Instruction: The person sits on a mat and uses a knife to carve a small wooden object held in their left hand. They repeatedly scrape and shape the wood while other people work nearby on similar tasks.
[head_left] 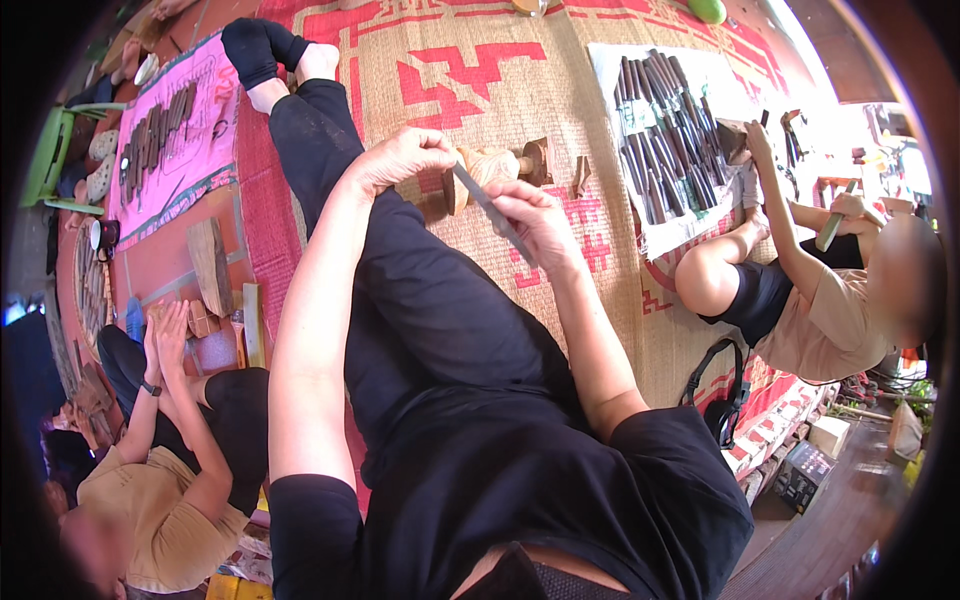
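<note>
Above my outstretched legs, both hands are on a thin, flat, dark grey strip point(487, 203) that slants down to the right. My left hand point(408, 158) pinches its upper end between thumb and fingers. Farther down, the fingers and thumb of my right hand point(535, 212) close on it, and its lower end shows past them. What the strip is made of I cannot tell. Just behind it, a turned wooden piece point(492, 166) with wide dark ends lies on the woven mat point(560, 80), partly hidden by my hands. A small brown wooden bit point(581, 176) lies to its right.
At the right, many dark carving tools point(668, 135) lie on a white cloth point(690, 232); a co-worker point(815, 310) sits beside them. Similar tools point(160, 130) lie on a pink cloth point(215, 170) at the left. Another person point(170, 510) sits near wooden blocks point(207, 265).
</note>
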